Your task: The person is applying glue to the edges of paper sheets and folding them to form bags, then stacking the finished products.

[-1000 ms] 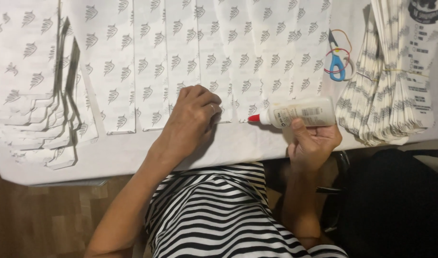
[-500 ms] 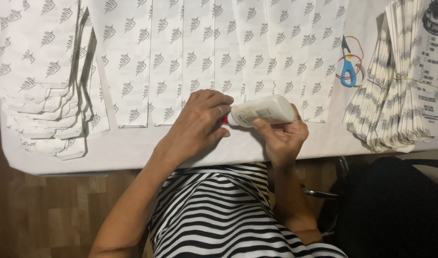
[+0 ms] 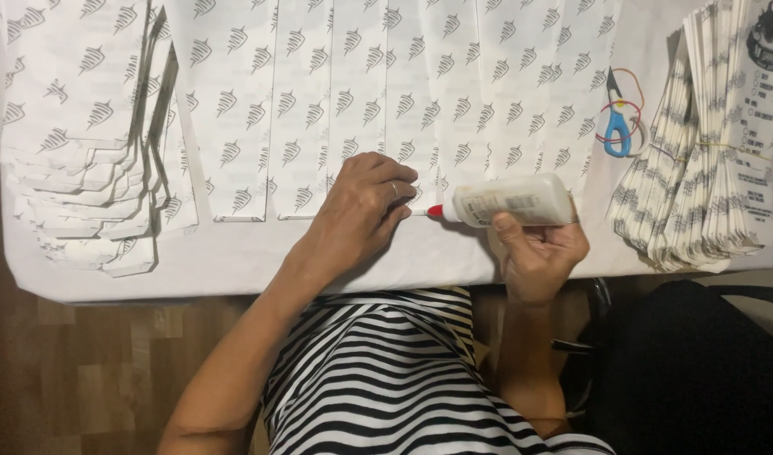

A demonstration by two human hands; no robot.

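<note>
My right hand (image 3: 538, 253) grips a white glue bottle (image 3: 508, 205) lying sideways, its red tip (image 3: 435, 211) pointing left. My left hand (image 3: 361, 206) rests with curled fingers on the near ends of the printed white paper sheets (image 3: 319, 101), its fingertips just left of the red tip. The sheets lie side by side across the white table (image 3: 235, 261), each printed with small grey leaf-like marks.
A fanned stack of folded paper bags (image 3: 91, 185) lies at the left. Another bundle of striped printed bags (image 3: 706, 168) lies at the right. Blue-handled scissors with rubber bands (image 3: 620, 118) sit between sheets and bundle. A dark chair (image 3: 698, 371) stands at lower right.
The glue bottle was brought to my left hand half a second ago, and has since drawn back to the right. My left hand stays on the sheets' near ends.
</note>
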